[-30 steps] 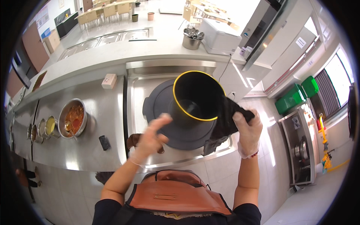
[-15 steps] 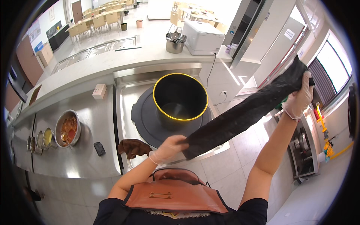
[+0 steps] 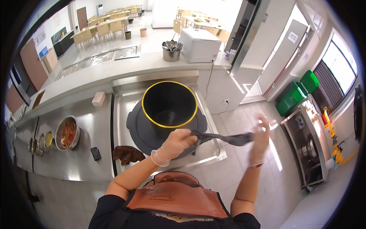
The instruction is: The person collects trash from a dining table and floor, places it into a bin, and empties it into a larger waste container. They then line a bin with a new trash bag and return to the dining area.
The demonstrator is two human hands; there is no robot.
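Note:
A black plastic bag [image 3: 230, 139], bunched into a narrow strip, stretches between my hands in front of the bin. My left hand [image 3: 176, 145], in a clear glove, is closed around its left end, where a short tail hangs down. At the other end is my right hand [image 3: 260, 142], also gloved and blurred by motion; the strip runs up to its fingers, which seem closed on it. Beyond my left hand stands a black bin [image 3: 167, 121] with a yellow rim, its inside bare. It rests on a round dark grey lid [image 3: 138, 131] on the steel counter [image 3: 127, 100].
A brown cloth [image 3: 127, 154] lies at the counter's front edge. Farther left are a steel bowl of red food [image 3: 68, 132], small pots [image 3: 48, 139], a dark object [image 3: 95, 154] and a pale box [image 3: 98, 99]. A green wheeled bin [image 3: 291, 98] and steel shelf [image 3: 305, 141] stand right.
My right hand has come down and inward, bringing the hands closer. The bag has gone from a long, wide diagonal band to a short, narrow, nearly level strip. My left hand has shifted slightly.

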